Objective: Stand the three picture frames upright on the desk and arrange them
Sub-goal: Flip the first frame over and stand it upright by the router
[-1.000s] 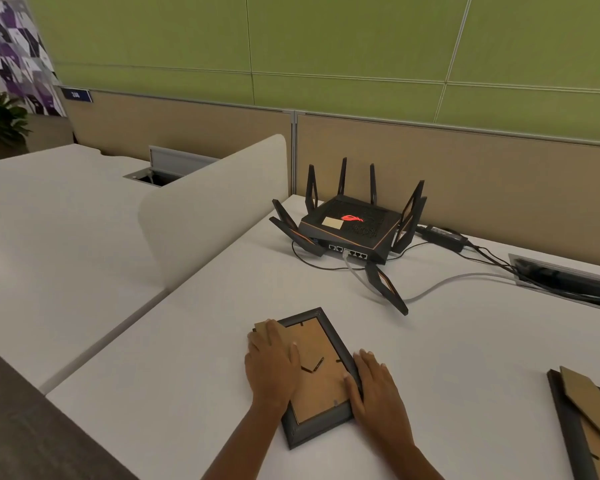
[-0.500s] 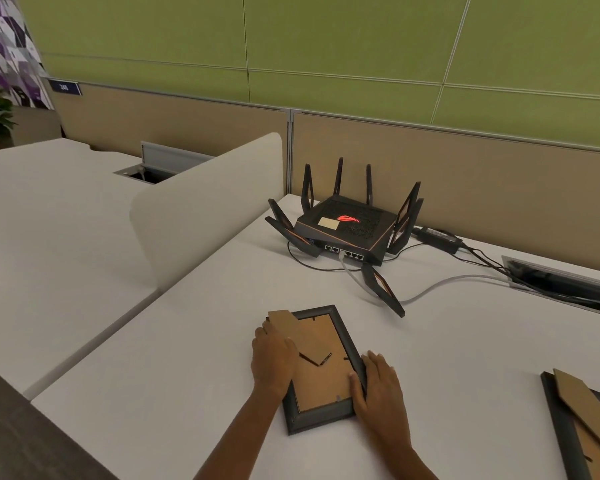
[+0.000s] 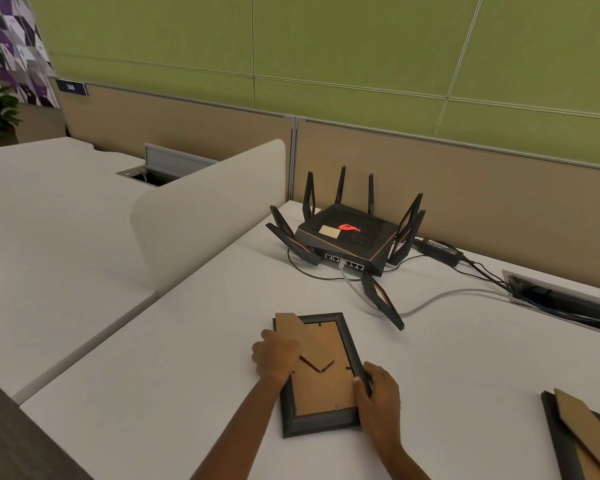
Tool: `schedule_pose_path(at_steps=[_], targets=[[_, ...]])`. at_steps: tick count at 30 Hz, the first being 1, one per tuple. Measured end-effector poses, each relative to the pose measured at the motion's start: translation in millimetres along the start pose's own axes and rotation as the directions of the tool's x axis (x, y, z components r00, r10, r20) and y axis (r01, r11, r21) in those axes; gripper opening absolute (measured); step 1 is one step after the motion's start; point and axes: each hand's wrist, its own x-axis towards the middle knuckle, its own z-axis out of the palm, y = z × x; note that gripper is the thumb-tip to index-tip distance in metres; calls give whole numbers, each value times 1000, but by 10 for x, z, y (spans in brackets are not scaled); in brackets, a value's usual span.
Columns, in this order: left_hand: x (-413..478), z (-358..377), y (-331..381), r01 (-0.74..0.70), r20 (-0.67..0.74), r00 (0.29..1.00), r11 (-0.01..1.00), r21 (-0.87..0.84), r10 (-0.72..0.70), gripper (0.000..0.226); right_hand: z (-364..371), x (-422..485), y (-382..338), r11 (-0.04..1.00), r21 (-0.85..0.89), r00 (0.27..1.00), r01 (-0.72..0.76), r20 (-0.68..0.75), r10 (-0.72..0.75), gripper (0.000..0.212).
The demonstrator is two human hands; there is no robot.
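White tabletop (image 3: 465, 358) under a green wall (image 3: 326, 46): a face-down picture frame (image 3: 321, 386) is gripped at its side edges by the left hand (image 3: 276, 356) and right hand (image 3: 378, 393), fingers (image 3: 358, 380) curled round it. Its cardboard stand (image 3: 291, 325), covered a second ago, is now exposed, seemingly readied for standing.

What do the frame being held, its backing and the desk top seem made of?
The picture frame: dark, matte, profiled moulding; wood or plastic, cannot tell. Its backing: flat, dull brown with a cut fold-out stand; likely cardboard or fibreboard. The desk: smooth, uniform off-white; probably laminate.
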Motion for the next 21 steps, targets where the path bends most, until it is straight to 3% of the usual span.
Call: schedule_pose_path(at_steps=[3,6,9,16,21], targets=[[84,18,-31,-5,35,999,995,-104,9,12,-19,64,-11,994,99,999,-37,-19,39,32],[136,10,-48,1,52,999,971,-237,12,33,-114,100,-85,953,286,995,-97,51,86,33],[156,-28,-35,50,83,996,933,-355,-22,30,-203,167,-154,911,394,990,-124,117,84,34],[119,-33,-12,46,131,991,826,-562,35,28,-349,224,-295,871,472,981,-138,189,53,38],[82,-7,15,111,232,971,773,-624,48,26,-483,212,-459,873,488,982,-5,168,-89,30]])
